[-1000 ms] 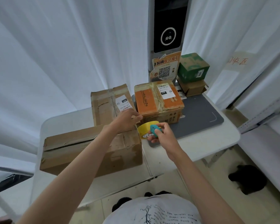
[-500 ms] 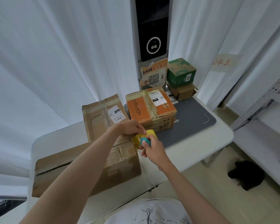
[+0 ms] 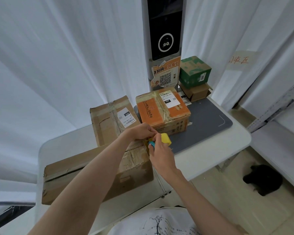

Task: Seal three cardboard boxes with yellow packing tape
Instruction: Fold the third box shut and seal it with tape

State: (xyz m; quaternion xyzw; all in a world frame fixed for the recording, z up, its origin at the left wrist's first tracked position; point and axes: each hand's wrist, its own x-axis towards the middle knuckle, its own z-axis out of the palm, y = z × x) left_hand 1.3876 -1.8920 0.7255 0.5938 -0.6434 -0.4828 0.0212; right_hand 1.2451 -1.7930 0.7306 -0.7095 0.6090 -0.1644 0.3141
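Note:
Three cardboard boxes lie on the white table (image 3: 210, 155): a long brown box (image 3: 85, 172) nearest me, a brown box with a white label (image 3: 109, 121) behind it, and an orange-topped box (image 3: 161, 111) to the right. My right hand (image 3: 161, 156) grips a yellow tape roll (image 3: 165, 138) on a teal dispenser (image 3: 151, 144), held at the long box's right end. My left hand (image 3: 141, 132) pinches at the tape's free end against that box's top corner. The tape end itself is hidden by my fingers.
A grey mat (image 3: 205, 122) covers the table's right part. A green box (image 3: 194, 72) sits on a small brown box (image 3: 196, 92) at the back right, beside a tall scanner post (image 3: 165, 31). White curtains surround the table. A black object (image 3: 263, 178) lies on the floor.
The roll has tipped from lying flat to its side and moved onto the long box's right end. My left hand has closed in on it. The view shifted slightly.

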